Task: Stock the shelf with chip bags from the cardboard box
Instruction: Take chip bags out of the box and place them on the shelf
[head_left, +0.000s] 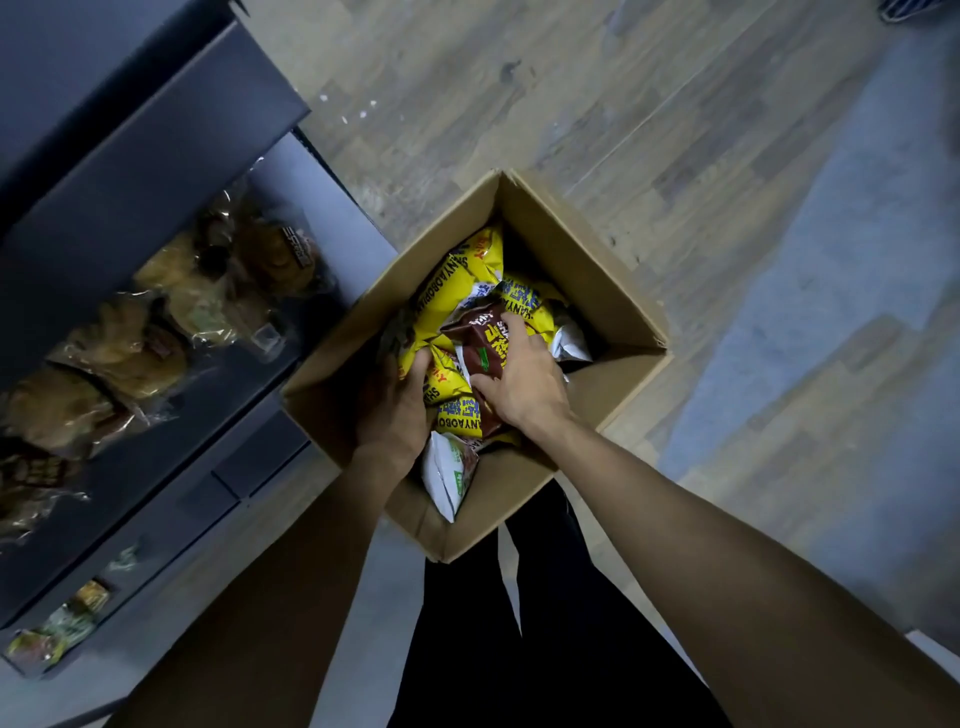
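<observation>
An open cardboard box (587, 260) stands on the floor below me, filled with several chip bags, mostly yellow. Both hands reach down into it. My left hand (397, 410) curls its fingers around a yellow chip bag (441, 384) near the box's left wall. My right hand (524, 384) grips a dark red-brown chip bag (480, 338) lying on top of the pile. A white chip bag (447, 473) sticks up at the box's near corner. The dark shelf (156, 171) stands to the left.
On the shelf's lower tier lie several clear packs of brown pastries (171, 312). Small green and yellow packets (57, 629) sit on a tier below. Wood-look floor (675, 104) spreads beyond and right of the box. My dark trousers (519, 623) are under the box's near edge.
</observation>
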